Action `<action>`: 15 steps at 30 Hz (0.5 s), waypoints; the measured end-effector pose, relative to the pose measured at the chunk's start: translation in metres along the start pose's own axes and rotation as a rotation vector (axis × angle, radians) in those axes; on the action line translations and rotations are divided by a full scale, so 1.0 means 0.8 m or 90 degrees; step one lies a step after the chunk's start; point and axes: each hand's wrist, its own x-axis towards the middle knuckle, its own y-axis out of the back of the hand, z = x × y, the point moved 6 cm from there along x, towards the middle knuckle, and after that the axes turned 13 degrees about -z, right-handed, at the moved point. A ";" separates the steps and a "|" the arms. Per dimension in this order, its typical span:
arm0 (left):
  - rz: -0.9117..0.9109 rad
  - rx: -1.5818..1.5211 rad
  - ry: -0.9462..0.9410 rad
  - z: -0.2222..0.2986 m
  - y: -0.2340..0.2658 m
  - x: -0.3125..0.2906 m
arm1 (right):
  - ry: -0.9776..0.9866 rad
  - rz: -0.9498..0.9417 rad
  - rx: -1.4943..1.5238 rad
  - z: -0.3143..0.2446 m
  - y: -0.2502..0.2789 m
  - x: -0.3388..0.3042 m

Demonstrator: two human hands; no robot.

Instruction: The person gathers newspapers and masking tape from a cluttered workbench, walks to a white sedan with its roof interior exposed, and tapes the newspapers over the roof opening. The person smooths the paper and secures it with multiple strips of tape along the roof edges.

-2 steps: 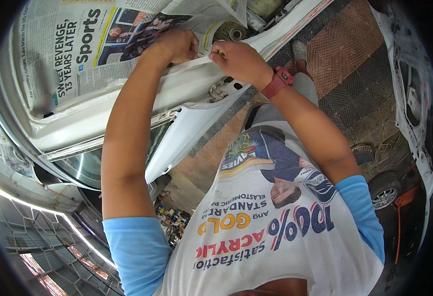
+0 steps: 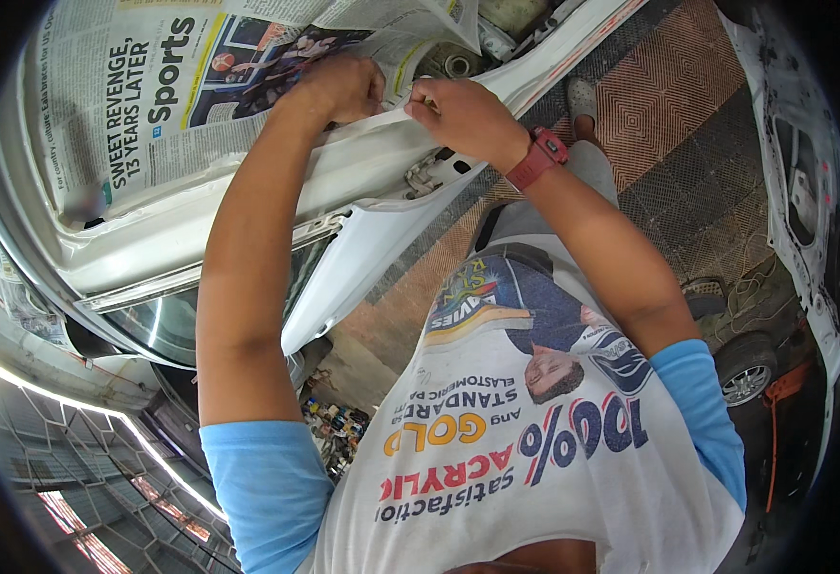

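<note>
Newspaper (image 2: 147, 100) covers the opening in a white car body (image 2: 238, 206). Along the paper's near edge runs a pale strip (image 2: 372, 124) that looks like masking tape. My left hand (image 2: 341, 88) lies over the edge of the sheet, its fingers curled down onto the strip. Just to its right, my right hand (image 2: 468, 120) is closed in a pinch at the strip's other end. Its fingertips are partly hidden, and a red watch (image 2: 539, 161) sits on that wrist.
A white fender (image 2: 372, 249) juts toward me below the hands, beside a metal hinge (image 2: 425, 177). Patterned floor tiles (image 2: 673, 86) spread to the right. Farther right are a wheel (image 2: 747, 373), an orange jack (image 2: 789, 383) and another stripped white car body part (image 2: 807, 182).
</note>
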 end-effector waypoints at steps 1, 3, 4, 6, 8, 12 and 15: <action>0.005 0.024 0.030 0.004 0.004 -0.005 | -0.008 -0.006 -0.004 0.002 0.000 0.002; 0.016 0.076 0.088 0.013 0.012 -0.014 | -0.019 -0.018 0.001 0.005 0.002 0.009; 0.037 0.085 0.084 0.016 0.015 -0.018 | -0.021 -0.025 0.009 0.006 0.003 0.014; 0.083 0.102 0.078 0.020 0.022 -0.021 | -0.027 -0.038 0.015 0.003 0.010 0.021; 0.110 0.099 0.094 0.022 0.027 -0.025 | -0.039 -0.053 0.015 0.001 0.016 0.025; 0.110 0.090 0.126 0.012 0.027 -0.023 | -0.043 -0.060 -0.029 0.007 0.011 0.036; 0.089 0.073 0.124 0.010 0.028 -0.019 | -0.049 -0.061 -0.056 0.010 0.005 0.048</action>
